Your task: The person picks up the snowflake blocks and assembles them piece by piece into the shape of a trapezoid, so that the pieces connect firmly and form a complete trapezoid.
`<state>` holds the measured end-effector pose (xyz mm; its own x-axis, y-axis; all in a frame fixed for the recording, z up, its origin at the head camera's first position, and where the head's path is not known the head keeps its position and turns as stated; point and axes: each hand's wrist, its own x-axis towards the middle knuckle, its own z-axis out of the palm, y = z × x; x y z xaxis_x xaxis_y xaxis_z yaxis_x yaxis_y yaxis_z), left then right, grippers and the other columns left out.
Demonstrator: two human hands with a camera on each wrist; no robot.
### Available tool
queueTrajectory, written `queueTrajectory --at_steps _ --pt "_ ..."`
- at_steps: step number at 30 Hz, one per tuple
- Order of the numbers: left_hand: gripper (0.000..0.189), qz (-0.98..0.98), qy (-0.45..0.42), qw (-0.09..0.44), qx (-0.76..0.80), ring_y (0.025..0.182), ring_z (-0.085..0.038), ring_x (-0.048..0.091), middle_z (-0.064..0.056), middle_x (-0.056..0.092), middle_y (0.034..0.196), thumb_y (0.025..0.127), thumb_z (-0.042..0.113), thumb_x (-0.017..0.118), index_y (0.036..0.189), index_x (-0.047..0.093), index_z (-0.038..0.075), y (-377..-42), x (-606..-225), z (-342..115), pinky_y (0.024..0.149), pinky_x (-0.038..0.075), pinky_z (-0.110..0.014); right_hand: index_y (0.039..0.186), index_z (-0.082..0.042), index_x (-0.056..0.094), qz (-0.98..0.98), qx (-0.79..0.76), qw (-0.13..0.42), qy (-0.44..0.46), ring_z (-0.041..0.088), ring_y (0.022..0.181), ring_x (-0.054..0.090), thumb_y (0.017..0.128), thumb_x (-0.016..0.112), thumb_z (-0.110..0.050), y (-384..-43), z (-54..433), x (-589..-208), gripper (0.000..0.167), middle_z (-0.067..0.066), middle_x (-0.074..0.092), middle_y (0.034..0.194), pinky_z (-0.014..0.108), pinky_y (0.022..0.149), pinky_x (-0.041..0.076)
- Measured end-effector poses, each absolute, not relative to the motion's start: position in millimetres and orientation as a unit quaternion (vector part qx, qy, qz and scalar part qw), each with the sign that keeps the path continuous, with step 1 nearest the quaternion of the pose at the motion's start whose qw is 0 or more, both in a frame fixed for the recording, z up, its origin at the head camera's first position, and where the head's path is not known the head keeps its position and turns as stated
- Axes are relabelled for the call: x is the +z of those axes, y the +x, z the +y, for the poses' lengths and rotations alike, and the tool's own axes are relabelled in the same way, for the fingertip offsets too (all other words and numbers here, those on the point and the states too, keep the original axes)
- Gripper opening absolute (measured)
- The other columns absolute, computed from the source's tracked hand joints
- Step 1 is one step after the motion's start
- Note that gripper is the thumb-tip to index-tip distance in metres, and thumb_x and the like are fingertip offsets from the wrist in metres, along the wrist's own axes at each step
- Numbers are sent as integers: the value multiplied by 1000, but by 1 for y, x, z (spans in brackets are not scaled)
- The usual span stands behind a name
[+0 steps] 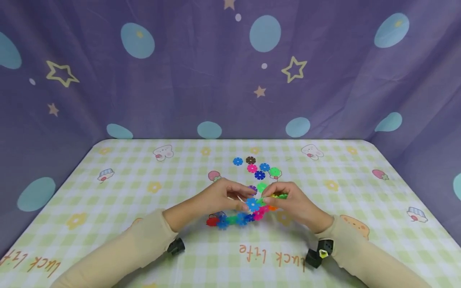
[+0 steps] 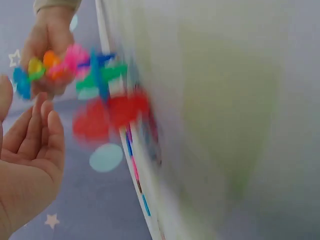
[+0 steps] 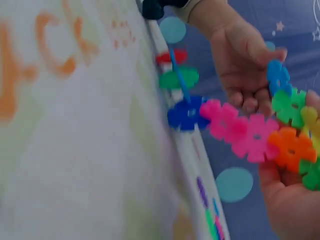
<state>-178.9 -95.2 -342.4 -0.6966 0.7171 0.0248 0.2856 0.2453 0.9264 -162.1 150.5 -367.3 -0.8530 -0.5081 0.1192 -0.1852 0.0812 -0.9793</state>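
The right hand [image 1: 288,197] pinches a chain of flower-shaped discs [image 1: 258,213] between thumb and fingers, close to a green disc. The left hand [image 1: 224,196] is partly open, thumb and fingers spread apart, with the thumb at the edge of the light blue disc [image 1: 253,204] that ends the chain between the two hands; whether it touches this disc cannot be told. From the right hand the chain passes through yellow, orange and pink discs and curves toward the wearer, below the left hand, to the red disc [image 1: 212,221] at its other end.

Just beyond the fingertips lie a loose purple disc [image 1: 253,189] and a loose green disc [image 1: 261,187]. Farther beyond the hands are a brown disc [image 1: 251,160], a pink disc [image 1: 252,168], a dark blue disc [image 1: 259,175] and others. Behind each hand is a beige sleeve [image 1: 122,248], with a black device [image 1: 176,247] beneath the left wrist. A green-and-white checked tablecloth [image 1: 126,192] extends around both hands; a purple curtain [image 1: 201,72] stands well beyond them.
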Motion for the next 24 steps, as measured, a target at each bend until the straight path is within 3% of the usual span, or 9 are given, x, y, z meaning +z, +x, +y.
queueTrajectory --at_steps 8,16,24 --pt "39 788 288 216 500 104 -26 63 -13 67 113 83 11 72 119 63 -1 -205 -348 -98 85 52 -28 88 -11 69 684 -656 171 -268 18 92 59 89 61 -4 -165 164 -372 10 13 65 98 28 79 49" --pt "37 801 195 248 508 108 -21 60 -7 65 119 80 5 74 117 66 5 -225 -368 -87 92 49 -30 88 -10 69 685 -648 165 -290 18 93 60 89 62 -5 -167 161 -372 9 16 65 98 28 81 49" --pt "35 818 216 197 496 109 -23 60 -8 67 115 78 0 74 113 68 4 -236 -380 -77 93 48 -29 90 -1 67 675 -657 157 -297 21 93 59 90 60 -4 -167 160 -372 7 11 65 97 31 81 49"
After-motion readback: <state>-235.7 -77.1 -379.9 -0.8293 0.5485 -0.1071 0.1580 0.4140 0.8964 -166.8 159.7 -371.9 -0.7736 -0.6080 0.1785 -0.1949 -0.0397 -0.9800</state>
